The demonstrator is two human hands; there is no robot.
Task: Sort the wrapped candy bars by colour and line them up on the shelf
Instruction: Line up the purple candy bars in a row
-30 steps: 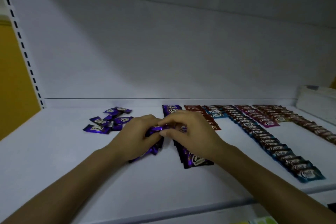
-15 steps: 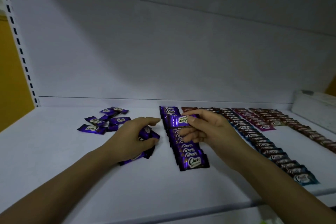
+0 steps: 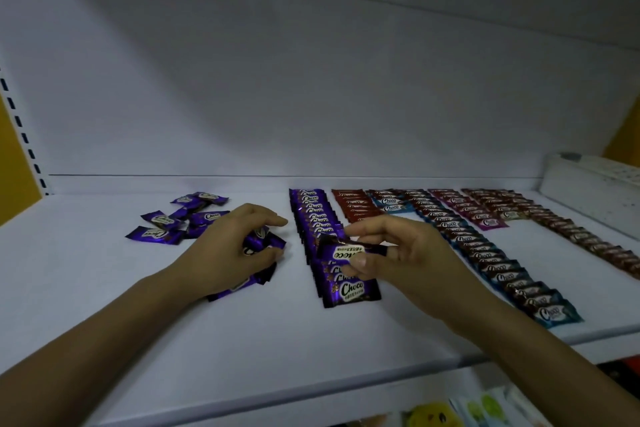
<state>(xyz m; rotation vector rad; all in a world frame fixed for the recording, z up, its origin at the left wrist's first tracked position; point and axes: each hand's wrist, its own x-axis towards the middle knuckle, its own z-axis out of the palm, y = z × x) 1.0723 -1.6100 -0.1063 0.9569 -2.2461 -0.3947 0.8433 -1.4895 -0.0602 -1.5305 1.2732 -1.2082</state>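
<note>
My right hand (image 3: 407, 255) pinches a single purple candy bar (image 3: 343, 252), label upside down, just above the near part of the purple row (image 3: 320, 229) that runs from the back wall toward me on the white shelf (image 3: 138, 322). My left hand (image 3: 228, 250) grips a bunch of purple bars (image 3: 258, 243), resting on the shelf left of that row. A loose heap of purple bars (image 3: 183, 218) lies further left. To the right run a short red row (image 3: 355, 206), a long blue row (image 3: 485, 253), a pink row (image 3: 474, 211) and a brown row (image 3: 571, 232).
A white box (image 3: 595, 191) stands at the shelf's far right. The back wall is close behind the rows. A perforated upright (image 3: 20, 135) marks the left side. Coloured packets (image 3: 485, 409) show on the shelf below, past the front edge.
My right hand took one purple bar away from the left hand's bunch, carried it over the purple row and drew it nearer, toward the row's front end. The left hand stayed beside the row.
</note>
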